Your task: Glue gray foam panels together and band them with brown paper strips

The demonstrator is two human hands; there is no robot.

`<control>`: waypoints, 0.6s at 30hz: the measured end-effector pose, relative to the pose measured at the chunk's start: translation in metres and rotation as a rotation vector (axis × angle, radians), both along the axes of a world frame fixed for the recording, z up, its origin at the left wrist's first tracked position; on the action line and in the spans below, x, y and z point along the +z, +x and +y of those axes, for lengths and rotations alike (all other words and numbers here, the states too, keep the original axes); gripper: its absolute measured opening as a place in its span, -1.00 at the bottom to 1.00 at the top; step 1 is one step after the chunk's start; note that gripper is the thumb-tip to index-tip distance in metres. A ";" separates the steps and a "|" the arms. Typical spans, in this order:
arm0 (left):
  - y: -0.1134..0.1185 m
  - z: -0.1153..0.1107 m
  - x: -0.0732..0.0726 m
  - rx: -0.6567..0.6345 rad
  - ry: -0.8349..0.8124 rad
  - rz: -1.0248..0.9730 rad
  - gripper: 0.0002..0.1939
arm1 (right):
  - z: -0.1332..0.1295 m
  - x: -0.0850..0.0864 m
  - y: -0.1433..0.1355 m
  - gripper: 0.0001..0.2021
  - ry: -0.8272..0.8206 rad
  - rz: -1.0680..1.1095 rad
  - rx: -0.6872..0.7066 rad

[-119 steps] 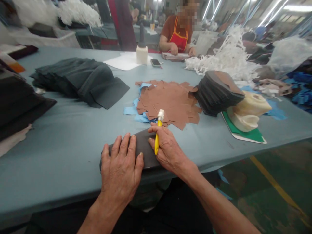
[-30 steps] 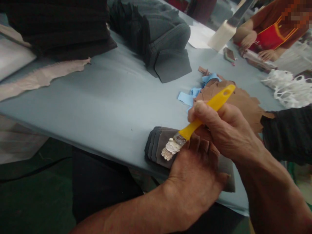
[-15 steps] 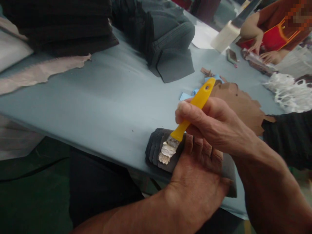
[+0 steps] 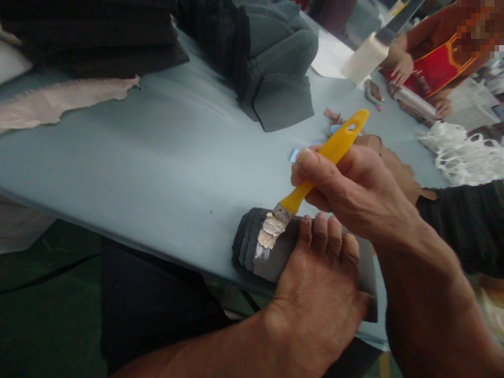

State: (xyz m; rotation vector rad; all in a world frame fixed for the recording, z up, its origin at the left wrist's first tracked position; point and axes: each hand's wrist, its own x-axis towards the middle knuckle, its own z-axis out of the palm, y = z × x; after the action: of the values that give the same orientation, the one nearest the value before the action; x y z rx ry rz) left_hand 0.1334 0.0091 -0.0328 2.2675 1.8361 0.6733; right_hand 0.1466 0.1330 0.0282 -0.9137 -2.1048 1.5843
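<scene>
My right hand [image 4: 342, 178] is closed around the yellow handle of a paintbrush [image 4: 340, 142]. The bristles, caked in a whitish, paste-like coating, touch the top of a stack of dark grey sheet pieces [image 4: 271, 270]. A short white smear marks the surface below the bristles. My left hand [image 4: 318, 278] lies across the same stack, fingers bent towards its far edge and thumb at the right, holding it down. The pieces sit fanned in steps at their left end, by the table's near edge.
Dark grey cut pieces [image 4: 283, 102] and a dark fabric pile [image 4: 94, 39] lie on the table [image 4: 157, 157]. A ragged pale strip [image 4: 66, 102], brown pieces [image 4: 389, 152] and white cords [image 4: 466, 157] lie around. A co-worker's hands [image 4: 401, 65] are at the far right.
The brush and my right hand have shifted slightly up and right. A white smear now shows below the bristles. My left hand stays on the stack. The co-worker's hands have moved apart.
</scene>
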 end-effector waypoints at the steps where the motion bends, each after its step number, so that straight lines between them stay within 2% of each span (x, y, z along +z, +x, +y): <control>1: 0.000 0.001 0.000 -0.009 -0.017 -0.005 -0.19 | 0.001 0.000 0.000 -0.46 0.005 0.003 -0.002; 7: -0.006 0.004 0.006 -0.044 -0.058 0.004 -0.20 | 0.007 -0.005 0.000 -0.53 0.030 0.073 -0.002; 11: -0.006 0.001 0.006 -0.017 -0.008 0.009 -0.20 | 0.010 -0.006 -0.001 -0.54 0.054 0.102 0.010; 15: -0.003 -0.003 0.002 0.014 0.039 0.017 -0.23 | 0.009 0.005 0.004 -0.55 0.147 0.105 0.006; 18: -0.003 -0.003 0.000 0.020 0.053 0.029 -0.26 | -0.001 0.021 0.014 -0.66 0.271 0.097 -0.079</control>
State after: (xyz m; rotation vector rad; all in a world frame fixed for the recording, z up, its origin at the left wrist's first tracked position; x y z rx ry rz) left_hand 0.1308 0.0062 -0.0326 2.3063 1.8785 0.7035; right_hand 0.1602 0.1325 0.0490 -0.7998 -2.1211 1.2403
